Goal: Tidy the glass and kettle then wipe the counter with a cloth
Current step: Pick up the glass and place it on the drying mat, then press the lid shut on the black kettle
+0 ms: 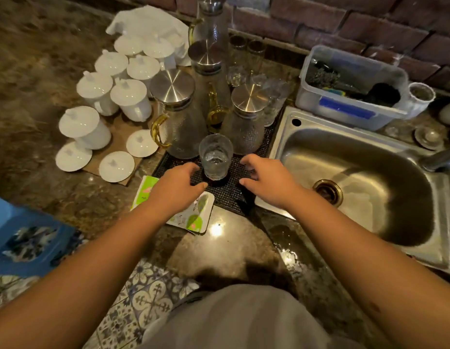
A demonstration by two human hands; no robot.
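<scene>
A textured clear glass [215,156] stands upright on a black rubber mat [226,195] beside the sink. My left hand [177,186] hovers just left of the glass and my right hand [265,177] just right of it; both have fingers apart and hold nothing. Behind the glass stand glass kettles with steel lids, one with a yellow handle at the left [177,114], one at the right [244,119], and taller ones farther back [209,69]. A white cloth [148,21] lies crumpled at the back of the counter.
White lidded mugs [98,91] and loose lids [117,166] sit on cardboard at the left. A green-and-white packet [193,215] lies by the mat. The steel sink [357,187] is at the right, with a plastic tub [350,89] behind it. Brick wall at the back.
</scene>
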